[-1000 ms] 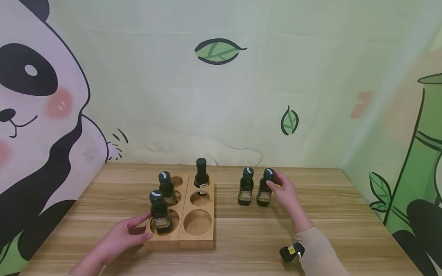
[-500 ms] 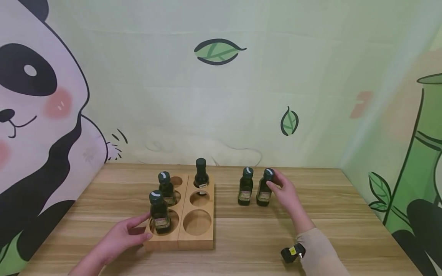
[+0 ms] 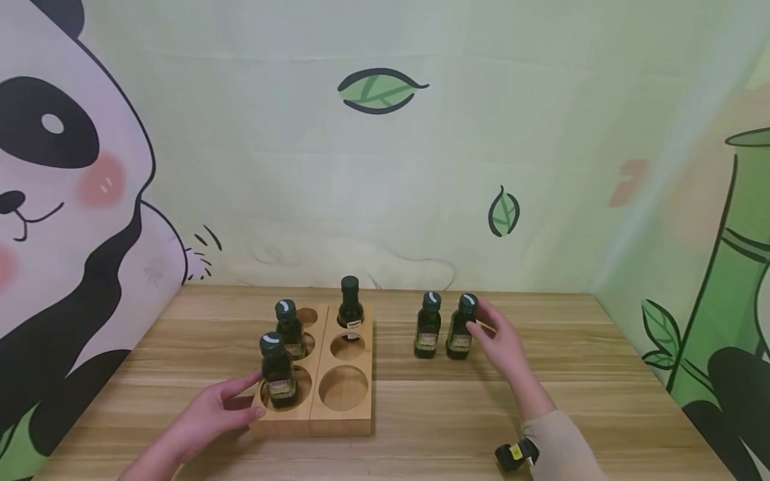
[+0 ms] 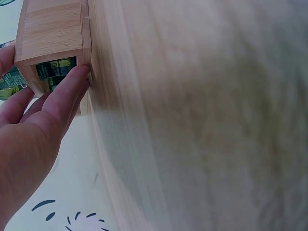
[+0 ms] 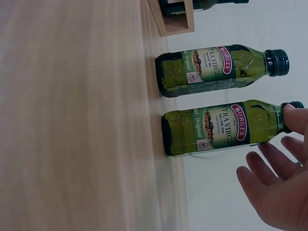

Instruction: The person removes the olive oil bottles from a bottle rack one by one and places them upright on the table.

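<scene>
On the table stands a wooden bottle rack [image 3: 341, 424] with round holes in two rows. Olive oil bottles sit in it: one at the front left [image 3: 279, 374], another behind it [image 3: 290, 331], and a dark bottle [image 3: 351, 310] at the back right. My left hand [image 3: 213, 411] rests against the rack's left side, fingers extended; in the left wrist view fingertips [image 4: 77, 74] touch the wood. Two more olive oil bottles stand upright right of the rack, a left one [image 3: 428, 331] and a right one [image 5: 216, 127]. My right hand [image 3: 499, 341] is beside the right bottle's neck and cap, thumb by the cap, other fingers loosely spread.
The wood-grain table [image 3: 433, 414] ends at a printed cloth backdrop [image 3: 385, 187] with a panda and leaves. A small black device [image 3: 516, 454] is attached at the right sleeve [image 3: 562, 444]. Front-right rack hole [image 3: 344, 389] holds no bottle.
My right thumb has drawn back slightly to the right from the front of the right bottle, and the right wrist has shifted right and down. The left hand and rack stay put.
</scene>
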### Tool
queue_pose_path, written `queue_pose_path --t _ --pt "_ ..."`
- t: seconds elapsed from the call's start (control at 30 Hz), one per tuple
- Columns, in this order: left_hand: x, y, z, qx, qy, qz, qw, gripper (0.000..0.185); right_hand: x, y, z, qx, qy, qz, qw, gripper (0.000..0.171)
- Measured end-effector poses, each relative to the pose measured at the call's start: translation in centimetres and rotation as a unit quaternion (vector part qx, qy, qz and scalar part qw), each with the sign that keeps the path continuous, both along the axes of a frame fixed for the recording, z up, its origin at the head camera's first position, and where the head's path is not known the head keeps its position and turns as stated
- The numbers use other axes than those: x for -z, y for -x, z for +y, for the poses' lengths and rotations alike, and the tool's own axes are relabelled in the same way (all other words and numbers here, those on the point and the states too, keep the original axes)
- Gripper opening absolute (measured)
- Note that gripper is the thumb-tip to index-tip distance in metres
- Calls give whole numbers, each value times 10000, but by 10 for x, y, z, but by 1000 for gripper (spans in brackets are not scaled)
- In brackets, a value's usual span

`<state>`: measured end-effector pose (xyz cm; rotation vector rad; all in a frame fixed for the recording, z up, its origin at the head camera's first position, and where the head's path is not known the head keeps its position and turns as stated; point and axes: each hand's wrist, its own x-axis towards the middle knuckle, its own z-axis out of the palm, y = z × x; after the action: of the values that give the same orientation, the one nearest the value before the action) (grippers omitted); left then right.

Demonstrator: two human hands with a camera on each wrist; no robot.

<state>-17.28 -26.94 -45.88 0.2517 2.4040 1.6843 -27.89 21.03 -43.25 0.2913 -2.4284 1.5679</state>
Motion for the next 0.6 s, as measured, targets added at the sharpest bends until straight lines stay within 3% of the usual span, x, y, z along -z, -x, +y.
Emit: queue_pose_path --t 0.6 --pt "-1 -1 1 5 -96 -15 10000 75 0 -25 5 407 -2 142 9991 46"
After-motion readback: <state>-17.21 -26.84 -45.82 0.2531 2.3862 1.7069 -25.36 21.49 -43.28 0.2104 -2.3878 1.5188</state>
